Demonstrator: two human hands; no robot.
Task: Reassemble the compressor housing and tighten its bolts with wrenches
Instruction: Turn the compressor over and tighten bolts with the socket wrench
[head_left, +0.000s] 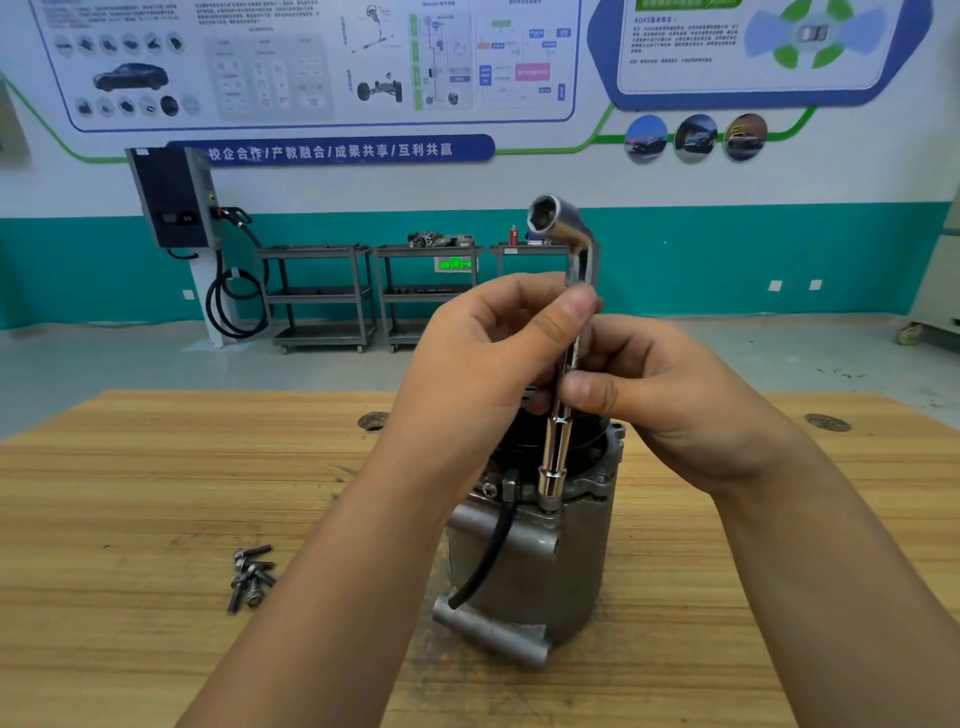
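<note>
Now | left hand (483, 364), right hand (675, 400) grip wrench (555, 452) shaft | tip below, on housing (571, 561)

One head-worn wide-angle view looks forward and slightly down across the wooden table (156, 467). It sits close above the left hand (483, 358) and right hand (670, 400), which grip the L-shaped socket wrench (557, 452), and faces the far poster wall (311, 67).

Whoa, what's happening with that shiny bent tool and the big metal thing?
A person's left hand and right hand both grip an L-shaped socket wrench, held upright. Its bottom end sits on the top rim of the compressor housing, which stands on a wooden table. A few loose bolts lie on the table beside it.
</note>
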